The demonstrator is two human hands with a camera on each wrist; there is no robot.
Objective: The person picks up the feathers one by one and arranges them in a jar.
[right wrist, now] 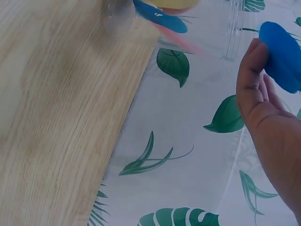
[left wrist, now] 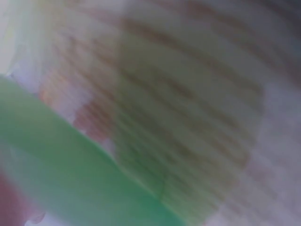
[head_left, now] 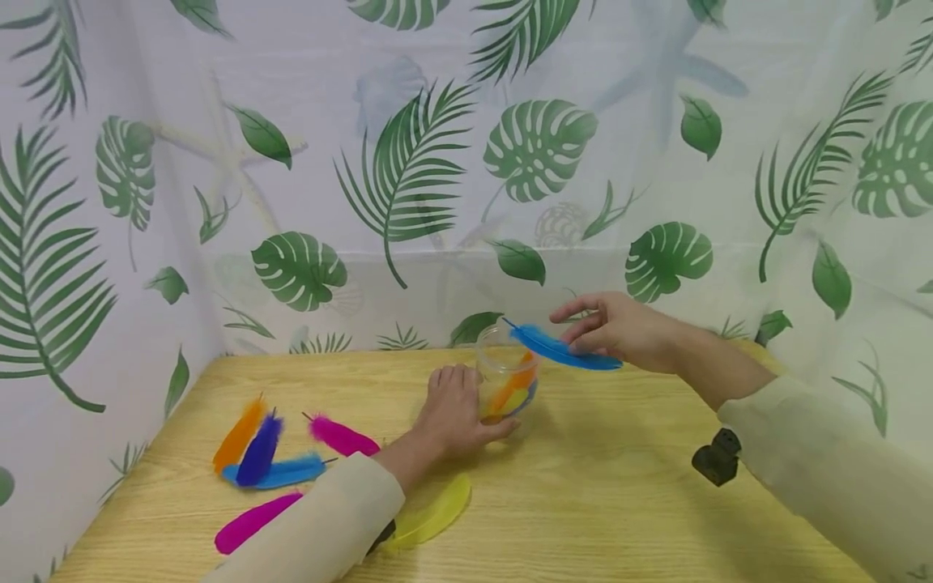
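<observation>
My right hand (head_left: 637, 334) pinches a blue feather (head_left: 557, 350) between thumb and fingers. Its quill end hangs over the mouth of a clear jar (head_left: 488, 380). In the right wrist view the same blue feather (right wrist: 284, 59) rises from the fingertips of the right hand (right wrist: 275, 136), beside the jar's rim. Orange, yellow and blue feathers (head_left: 512, 389) lean inside the jar, low on its right side. My left hand (head_left: 455, 413) holds the jar from the left, thumb across the front of its base. The left wrist view is a blurred close-up and does not show this hand's grip.
On the wooden table (head_left: 619, 486), left of the jar, lie an orange feather (head_left: 239, 436), a purple feather (head_left: 258, 453), a light blue feather (head_left: 291, 471) and two pink feathers (head_left: 342, 437). A yellow feather (head_left: 437, 514) lies nearer. Leaf-printed cloth (head_left: 437, 162) hangs behind.
</observation>
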